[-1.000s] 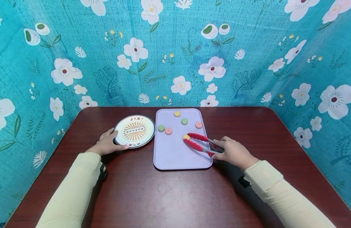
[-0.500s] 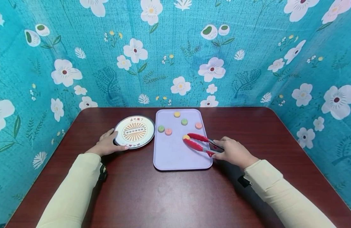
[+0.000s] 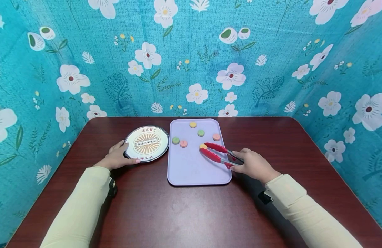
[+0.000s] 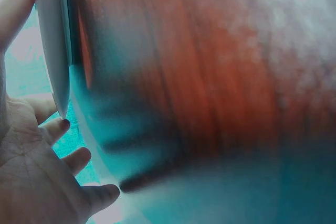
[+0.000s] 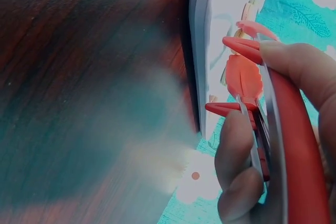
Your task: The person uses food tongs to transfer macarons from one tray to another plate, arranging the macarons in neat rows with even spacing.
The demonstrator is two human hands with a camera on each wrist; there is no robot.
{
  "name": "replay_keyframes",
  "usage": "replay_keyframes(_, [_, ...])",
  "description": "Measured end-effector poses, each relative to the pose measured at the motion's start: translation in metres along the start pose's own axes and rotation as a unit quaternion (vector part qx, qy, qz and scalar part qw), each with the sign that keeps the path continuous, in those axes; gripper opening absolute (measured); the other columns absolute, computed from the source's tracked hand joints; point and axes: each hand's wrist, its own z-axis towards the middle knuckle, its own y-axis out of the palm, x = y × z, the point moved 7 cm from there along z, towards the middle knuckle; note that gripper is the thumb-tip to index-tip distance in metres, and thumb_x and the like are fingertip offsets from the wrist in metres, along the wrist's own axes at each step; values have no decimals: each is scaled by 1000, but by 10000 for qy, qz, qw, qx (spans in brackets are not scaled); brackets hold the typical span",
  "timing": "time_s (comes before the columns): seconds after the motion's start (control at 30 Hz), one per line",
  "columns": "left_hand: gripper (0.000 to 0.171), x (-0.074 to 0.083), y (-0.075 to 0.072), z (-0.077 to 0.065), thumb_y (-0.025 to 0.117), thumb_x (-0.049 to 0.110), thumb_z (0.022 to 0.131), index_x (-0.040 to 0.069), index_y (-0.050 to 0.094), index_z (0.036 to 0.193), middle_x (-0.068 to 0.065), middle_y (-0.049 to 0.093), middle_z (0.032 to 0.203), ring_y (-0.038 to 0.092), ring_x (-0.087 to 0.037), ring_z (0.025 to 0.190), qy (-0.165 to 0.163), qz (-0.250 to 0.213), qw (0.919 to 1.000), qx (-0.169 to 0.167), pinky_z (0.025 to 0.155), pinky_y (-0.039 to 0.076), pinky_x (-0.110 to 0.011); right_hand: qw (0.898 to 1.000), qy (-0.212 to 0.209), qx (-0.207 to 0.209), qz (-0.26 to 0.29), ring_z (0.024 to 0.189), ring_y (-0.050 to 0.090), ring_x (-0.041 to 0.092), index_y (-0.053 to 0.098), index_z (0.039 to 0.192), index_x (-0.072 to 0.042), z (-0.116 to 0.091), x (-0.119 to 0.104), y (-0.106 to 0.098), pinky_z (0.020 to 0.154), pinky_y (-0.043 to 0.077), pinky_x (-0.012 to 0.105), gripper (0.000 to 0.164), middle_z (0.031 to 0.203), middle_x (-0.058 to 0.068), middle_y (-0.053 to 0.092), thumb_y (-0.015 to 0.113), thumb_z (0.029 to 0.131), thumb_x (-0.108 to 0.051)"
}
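Observation:
My left hand [image 3: 118,156] holds the rim of a white plate [image 3: 161,146] with an orange ray pattern and red lettering. In the left wrist view, the plate [image 4: 53,40] appears edge-on beside the thumb and fingers. My right hand [image 3: 254,165] grips metal tongs [image 3: 215,157] with red heads and handles, its thumb and fingers on opposite arms. Over the lilac tray [image 3: 197,174], the tong heads stand around a yellow macaron [image 3: 203,146]. Up close, the right wrist view shows the red handle of the tongs [image 5: 296,150] along the palm.
Several other macarons lie on the tray: a yellow one [image 3: 193,124] at the far edge, green ones [image 3: 201,132], and pink ones [image 3: 183,143]. The plate stands just left of the tray on a dark wooden table [image 3: 191,217]. A blue floral curtain [image 3: 191,69] encloses the table.
The tong heads and the yellow macaron between them have shifted slightly toward the far side of the tray. The left hand and the plate stay where they were.

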Motion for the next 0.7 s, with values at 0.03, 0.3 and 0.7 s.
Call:
replay_keyframes(0.03, [116,0,0,0,70,62,76,-5,14,151,-32,4,154,4,-54,137,-3,-3,10000,-3,105,18,-72,10000,-2,35,-14,87,57,23,54,136,-2,0,0,0,64,56,31,75,111,17,59,83,75,-34])
replay_keyframes(0.3, [116,-1,1,0,70,63,75,-4,13,152,-31,3,155,4,-53,137,-41,-55,10000,-51,104,18,-73,9996,-45,255,57,80,55,21,53,136,-1,3,-2,-2,59,53,27,73,104,13,59,82,76,-32])
replay_keyframes(0.7, [115,-2,1,1,69,62,76,-3,12,152,-30,2,155,3,-52,138,-51,-94,9999,-37,105,19,-72,9975,-244,656,-39,83,56,23,55,134,0,6,-13,-8,66,54,35,71,104,14,60,82,76,-31])
